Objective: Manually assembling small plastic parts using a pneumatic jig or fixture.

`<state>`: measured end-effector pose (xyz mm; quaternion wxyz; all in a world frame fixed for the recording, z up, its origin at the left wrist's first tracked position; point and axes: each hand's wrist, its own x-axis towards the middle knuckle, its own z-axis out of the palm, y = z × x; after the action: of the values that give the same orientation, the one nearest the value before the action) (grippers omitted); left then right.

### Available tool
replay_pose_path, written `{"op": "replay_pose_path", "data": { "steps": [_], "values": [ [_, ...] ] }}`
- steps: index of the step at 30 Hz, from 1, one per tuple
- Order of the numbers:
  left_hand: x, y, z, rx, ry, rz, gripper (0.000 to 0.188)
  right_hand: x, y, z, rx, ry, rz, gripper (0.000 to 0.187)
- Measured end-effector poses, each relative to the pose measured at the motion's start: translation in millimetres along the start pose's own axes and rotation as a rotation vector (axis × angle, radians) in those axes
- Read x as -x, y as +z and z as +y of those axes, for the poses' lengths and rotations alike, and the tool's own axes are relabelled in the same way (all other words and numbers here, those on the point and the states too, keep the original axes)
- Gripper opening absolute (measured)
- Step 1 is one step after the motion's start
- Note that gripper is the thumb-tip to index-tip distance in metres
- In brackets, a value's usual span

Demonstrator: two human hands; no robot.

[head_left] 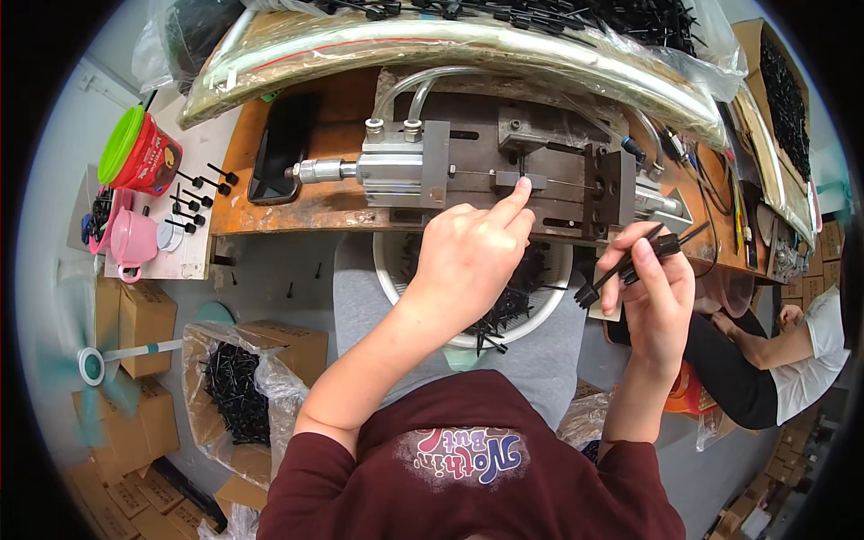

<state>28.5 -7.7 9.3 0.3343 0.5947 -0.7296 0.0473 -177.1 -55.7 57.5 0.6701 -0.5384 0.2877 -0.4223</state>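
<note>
My left hand (479, 256) reaches over the bench fixture, its index finger stretched out and the others curled beneath. That fingertip touches the small metal block (506, 181) in the middle of the fixture, where a thin black stem (521, 165) stands up. Nothing shows in this hand, though its underside is hidden. To the right, my right hand (655, 288) is closed around several black plastic stemmed pieces (664, 245), held in front of the bench edge. Metal air cylinders (396, 171) sit at both ends of the fixture. Below it, a white basin (387, 286) on my lap holds many similar black pieces.
A phone (279, 148) lies left of the fixture, near loose black pieces (189, 202), a red bucket (153, 157) and a pink cup (133, 238). Plastic-wrapped trays edge the back. Cartons and a bag of black pieces (236, 387) stand lower left. Another person (765, 360) sits at right.
</note>
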Motion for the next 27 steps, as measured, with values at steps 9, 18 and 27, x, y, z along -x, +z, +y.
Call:
{"op": "replay_pose_path", "data": {
  "steps": [9, 18, 27],
  "values": [
    [-5, 0, -2, 0.014, -0.031, -0.021, 0.028, -11, 11, 16, -0.039, 0.133, 0.027, 0.015],
    [3, -28, 16, 0.606, 0.090, 0.033, 0.036, -14, 8, 25, -0.128, 0.117, 0.100, 0.013],
    [7, -25, 10, 0.308, -0.023, 0.119, 0.028, -11, 9, 34, 0.125, -0.096, 0.097, 0.022]
  ]
}}
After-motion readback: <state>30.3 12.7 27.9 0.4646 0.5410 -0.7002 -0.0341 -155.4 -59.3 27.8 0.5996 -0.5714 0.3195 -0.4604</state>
